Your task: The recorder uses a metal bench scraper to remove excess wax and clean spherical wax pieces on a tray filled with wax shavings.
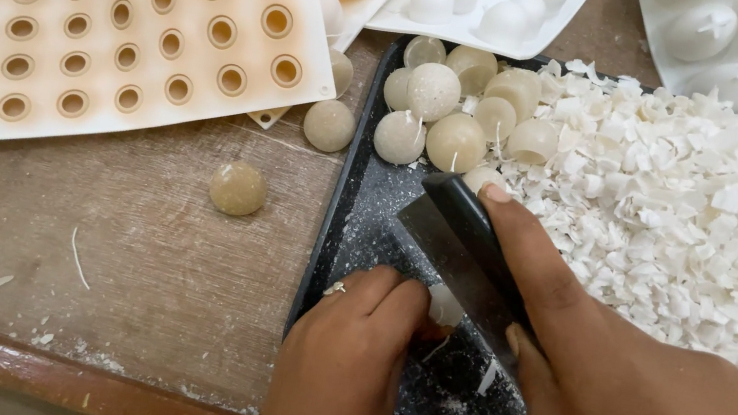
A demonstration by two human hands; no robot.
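A small pale wax ball (445,306) sits on the black tray (334,222), near its front left part, pinned there by the left hand (345,362), whose fingers are curled together and pressed onto it; a ring shows on 1 finger. The right hand (616,395) holds a dark flat blade (457,241) slanted over the ball, the forefinger stretched along the blade's top edge and the thumb clamped against its side, with the blade's lower edge touching or just beside the ball. Fine white crumbs dust the tray around both hands.

Further up the tray lies a cluster of about 10 round wax balls (444,106), cream and beige, touching one another. To their right a big heap of white wax shavings (683,218) covers most of the tray's right side.

Off the tray, on the worn wooden table (135,250), 1 tan ball (238,188) rests alone, and another lies near the tray's edge. Behind them is a white silicone mould (122,20) with rows of round holes, and more white moulds (480,3) with domed shapes lie along the far edge.
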